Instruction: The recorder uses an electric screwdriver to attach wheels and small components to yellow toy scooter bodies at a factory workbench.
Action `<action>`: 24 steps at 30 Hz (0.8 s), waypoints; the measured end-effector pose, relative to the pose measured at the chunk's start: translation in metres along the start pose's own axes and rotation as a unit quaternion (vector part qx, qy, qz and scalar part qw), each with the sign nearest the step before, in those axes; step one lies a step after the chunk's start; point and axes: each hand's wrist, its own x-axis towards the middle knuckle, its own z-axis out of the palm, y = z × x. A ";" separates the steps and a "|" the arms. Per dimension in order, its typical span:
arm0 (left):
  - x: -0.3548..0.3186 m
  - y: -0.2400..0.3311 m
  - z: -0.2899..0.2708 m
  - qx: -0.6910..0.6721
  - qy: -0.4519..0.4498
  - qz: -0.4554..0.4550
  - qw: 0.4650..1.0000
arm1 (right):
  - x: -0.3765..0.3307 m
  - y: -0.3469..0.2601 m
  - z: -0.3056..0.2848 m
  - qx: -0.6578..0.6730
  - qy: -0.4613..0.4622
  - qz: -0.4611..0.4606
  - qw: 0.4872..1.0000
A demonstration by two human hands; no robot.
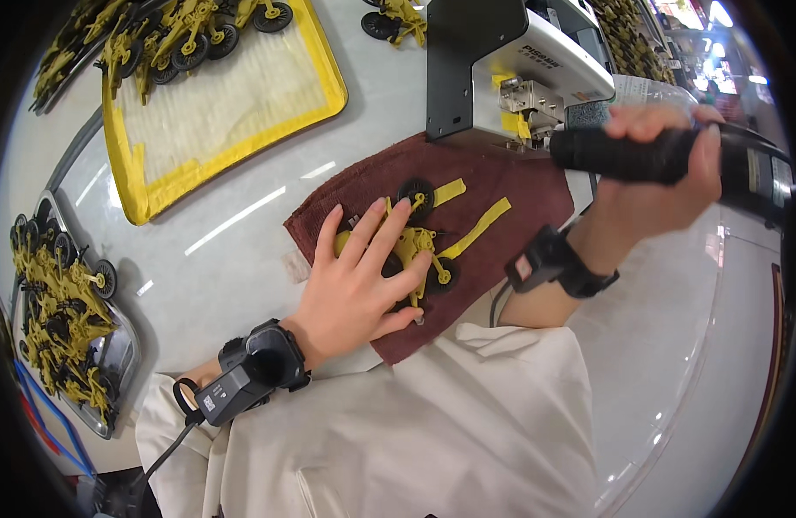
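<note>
My left hand (350,289) lies palm down with its fingers spread over small yellow-and-black toy motorbikes (409,246), partly hiding them. Beneath them is a brown cloth (536,177). Two strips of yellow tape, a short one (451,190) and a longer one (477,230), stretch away from the toys to the right. At the upper right, my right hand (670,186) is wrapped round a black cylindrical hand-held tool (618,155), slightly blurred. Its blunt end points left, just below the machine's metal fixture; I cannot tell its exact kind.
A white-and-black machine (510,60) with a metal fixture (534,102) stands behind the cloth. A yellow-edged tray (333,95) bears several toy motorbikes (191,43). More are heaped in a clear tray (126,345) at the left. Blue and red cables (48,414) run below it.
</note>
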 end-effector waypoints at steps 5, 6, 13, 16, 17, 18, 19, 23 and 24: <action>0.003 0.000 0.001 -0.007 -0.003 0.009 1.000 | -0.056 -0.011 -0.008 0.226 -0.155 -0.034 0.961; 0.003 0.000 0.000 -0.001 -0.002 0.008 1.000 | -0.060 -0.009 -0.005 0.209 -0.157 -0.071 0.962; 0.002 0.000 -0.002 0.005 -0.008 0.008 1.000 | -0.066 0.005 0.018 0.168 -0.158 -0.045 0.972; 0.001 -0.001 0.000 -0.002 -0.006 0.004 1.000 | -0.069 0.009 0.025 0.121 -0.159 -0.002 0.980; 0.000 -0.001 0.001 -0.003 -0.007 0.000 1.000 | -0.071 0.012 0.027 0.105 -0.163 0.002 0.981; 0.001 -0.002 0.000 -0.005 -0.008 0.000 1.000 | -0.072 0.014 0.029 0.088 -0.167 0.005 0.982; 0.002 -0.003 0.000 -0.007 -0.010 0.001 1.000 | -0.072 0.017 0.029 0.071 -0.170 0.008 0.983; 0.002 -0.005 0.001 0.012 -0.020 0.011 1.000 | -0.067 0.015 0.016 0.195 -0.146 0.021 0.970; 0.003 -0.005 0.001 0.010 -0.022 0.009 1.000 | -0.065 0.015 0.012 0.173 -0.179 -0.014 0.968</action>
